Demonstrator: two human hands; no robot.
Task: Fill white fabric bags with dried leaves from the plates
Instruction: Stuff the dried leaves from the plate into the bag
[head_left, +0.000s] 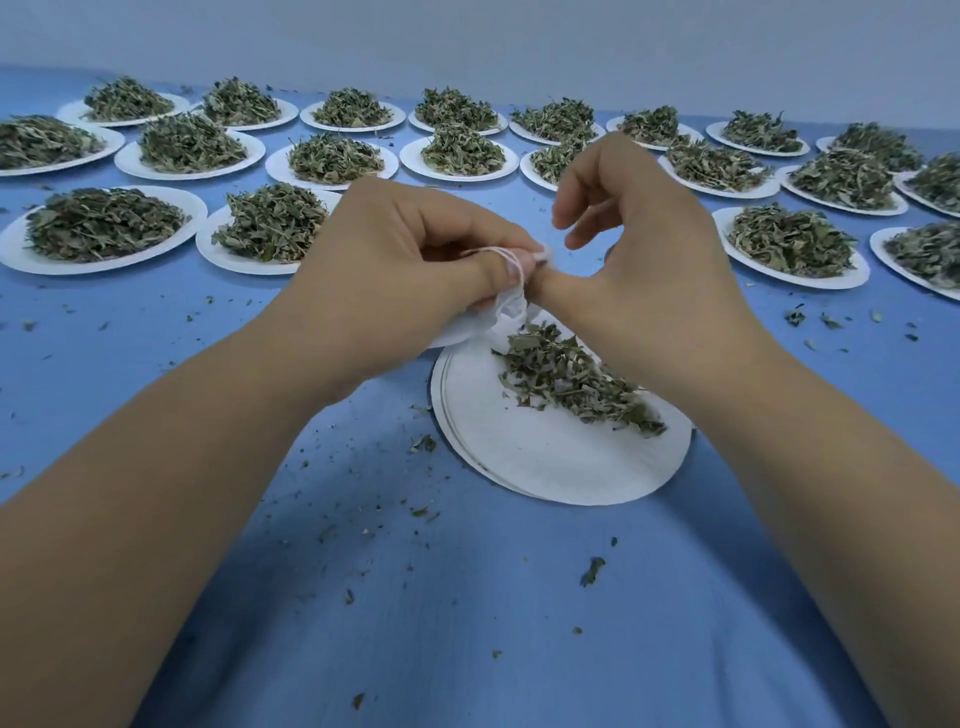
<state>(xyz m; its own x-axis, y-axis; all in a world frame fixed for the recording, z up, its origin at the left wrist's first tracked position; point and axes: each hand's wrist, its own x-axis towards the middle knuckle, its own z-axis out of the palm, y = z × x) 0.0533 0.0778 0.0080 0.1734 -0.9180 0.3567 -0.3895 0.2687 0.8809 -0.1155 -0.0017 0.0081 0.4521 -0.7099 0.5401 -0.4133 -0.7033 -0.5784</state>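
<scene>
Left hand (415, 260) pinches white bag (506, 312) neck; right hand (639, 234) loose, holding nothing; both above plate (545, 457) toward surface (363, 597) front edge.

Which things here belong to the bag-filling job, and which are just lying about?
In the job: left hand, gripping the white fabric bag; right hand; near plate with its dried leaves; heaped plates waiting behind.
Lying about: leaf crumbs scattered on the blue cloth.
</scene>
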